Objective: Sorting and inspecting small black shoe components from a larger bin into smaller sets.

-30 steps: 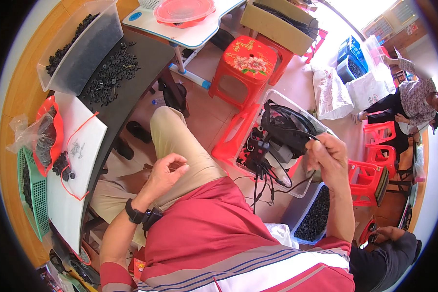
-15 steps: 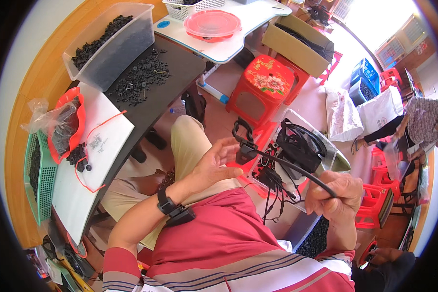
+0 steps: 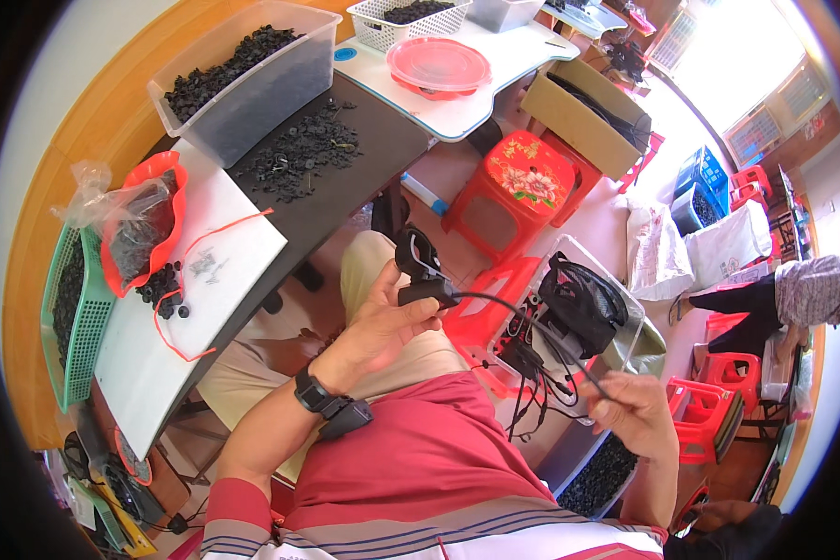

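Observation:
My left hand [image 3: 383, 327] grips a black plastic block with an open, curved clamp [image 3: 418, 252] at its top, thumb pressed against the block's side. From the block a thin black flexible stalk [image 3: 518, 311] arches to my right hand [image 3: 637, 411], whose fingers pinch it near its far end. I cannot tell what kind of device this is. Beyond the stalk is a clear plastic bin [image 3: 639, 322] holding a black mesh bundle [image 3: 583, 303] and several black cables [image 3: 532, 378].
To the left, a table bears a clear tub [image 3: 252, 121] of small black parts, loose parts [image 3: 303, 154], a red tray [image 3: 145, 224] and a green basket [image 3: 89, 327]. Red stools [image 3: 513, 196] and a cardboard box [image 3: 579, 117] stand ahead. Another person [image 3: 812, 289] is at right.
The block and clamp have come left and are now held in my left fingers, which were spread beside them before. My right hand has moved slightly down and left, still pinching the stalk.

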Motion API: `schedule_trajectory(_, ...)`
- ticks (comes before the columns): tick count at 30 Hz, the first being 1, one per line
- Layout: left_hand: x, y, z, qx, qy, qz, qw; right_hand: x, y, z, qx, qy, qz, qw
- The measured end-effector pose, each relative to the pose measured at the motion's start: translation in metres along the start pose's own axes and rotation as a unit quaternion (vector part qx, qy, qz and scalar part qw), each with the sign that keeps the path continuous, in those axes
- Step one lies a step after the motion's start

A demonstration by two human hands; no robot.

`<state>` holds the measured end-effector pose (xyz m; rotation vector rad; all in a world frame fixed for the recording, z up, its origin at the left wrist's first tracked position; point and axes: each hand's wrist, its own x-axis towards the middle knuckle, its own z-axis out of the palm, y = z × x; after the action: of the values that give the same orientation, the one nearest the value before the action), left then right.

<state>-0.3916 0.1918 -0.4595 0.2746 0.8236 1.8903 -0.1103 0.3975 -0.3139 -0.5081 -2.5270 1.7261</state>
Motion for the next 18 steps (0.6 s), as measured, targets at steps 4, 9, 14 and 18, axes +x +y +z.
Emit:
schedule_trajectory(4,-0.01,0.017,0.001,0.034,-0.006,0.007,0.999,-0.001,-0.01,0.001,-0.085,-0.151,0.02,0.985)
schedule_trajectory(9,-0.032,0.038,0.005,0.24,-0.046,0.054,0.968,0.031,-0.013,0.034,-0.151,0.01,-0.18,0.972)
schedule_trajectory(14,-0.06,0.053,0.03,0.297,-0.079,0.034,0.951,0.083,-0.027,0.074,0.087,0.021,-0.169,0.982)
schedule_trajectory(18,-0.074,0.044,0.037,0.329,-0.102,0.041,0.938,0.114,-0.021,0.1,0.075,-0.04,-0.144,0.986)
